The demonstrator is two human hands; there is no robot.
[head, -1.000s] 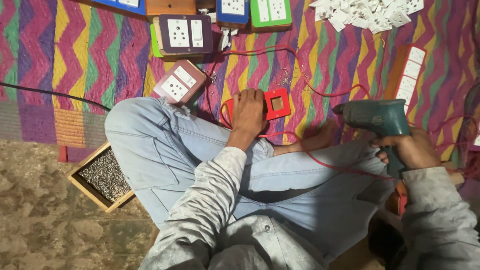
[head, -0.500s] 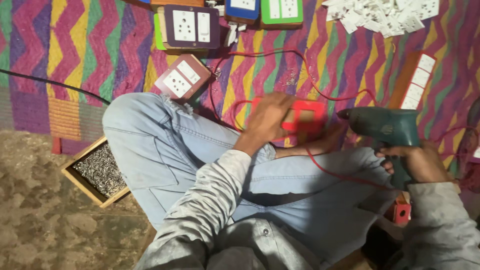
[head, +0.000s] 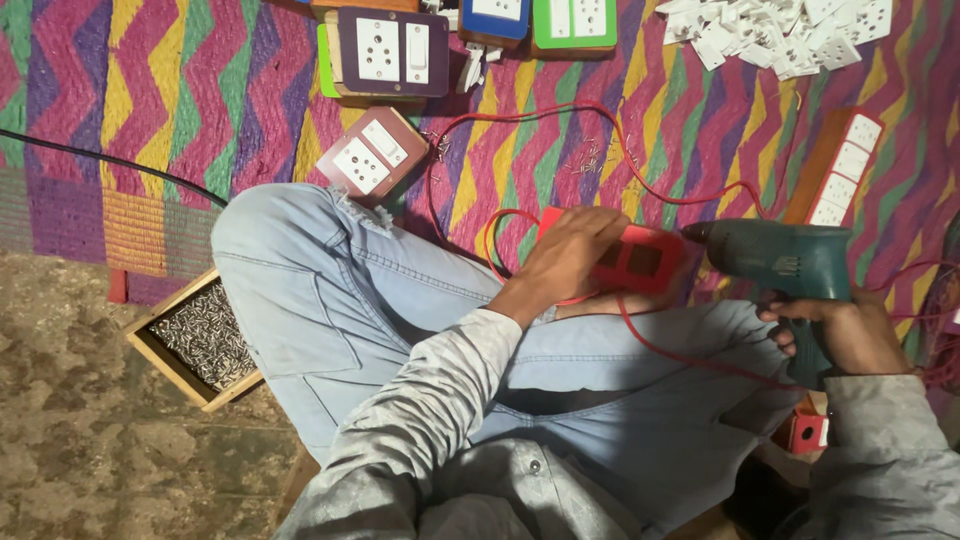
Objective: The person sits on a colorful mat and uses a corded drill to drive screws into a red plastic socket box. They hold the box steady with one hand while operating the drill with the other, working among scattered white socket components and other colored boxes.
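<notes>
Holding the red box flat on your knee with your left hand, fingers pressed on top, you've got the green drill clenched in your right hand – its tip is right beside the box. The bit could slip & hit your fingers or leg, or snag the red wire. You sit on a zigzag mat – a box of screws is on the stone floor nearby.

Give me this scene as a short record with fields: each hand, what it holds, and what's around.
left hand: pressing down a red box on the lap
right hand: gripping a green drill, tip at the box's right edge
wire: red, looping over the mat
tray: wooden, full of screws, at the left knee
above: switch boards, pile of white parts
</notes>
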